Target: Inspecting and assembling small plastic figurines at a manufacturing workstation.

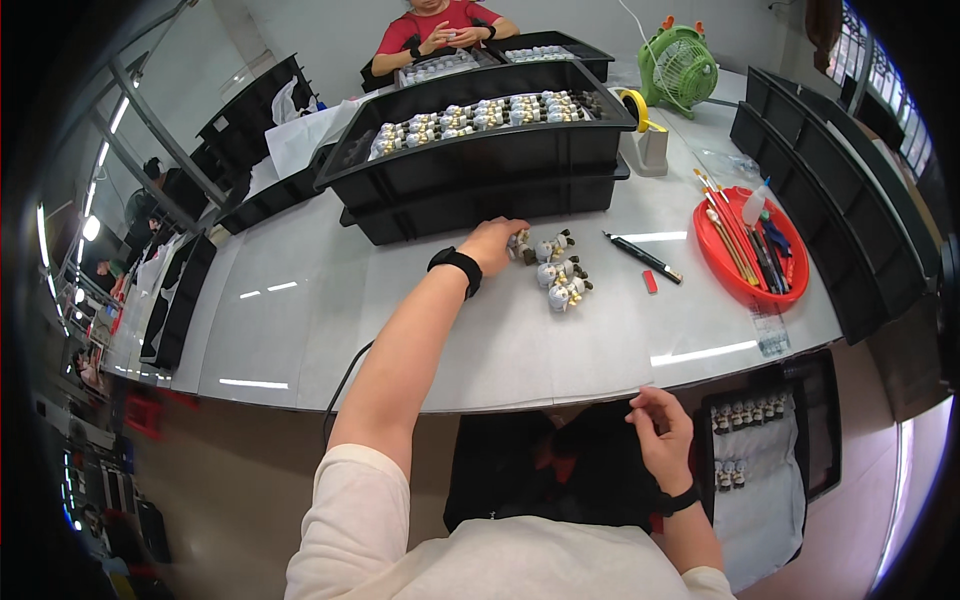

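Note:
My left hand (490,246) reaches across the white table, fingers closed around a small grey-and-white figurine (519,245) beside the black crate. Just right of it, several similar figurines lie in a loose group, among them a front one (563,292) and a back one (551,247). My right hand (664,432) hovers by the table's front edge, above my lap. Its fingers are loosely bent and apart from the thumb, with nothing visible in them. A black pen (645,258) and a small red piece (650,282) lie to the right of the figurines.
Stacked black crates (480,185) hold rows of figurines. At right are a red basin (716,262) of brushes, a tape dispenser (650,150), a green fan (678,70) and black trays (800,150). A lined tray (755,500) stands below the edge. A person (440,30) works opposite.

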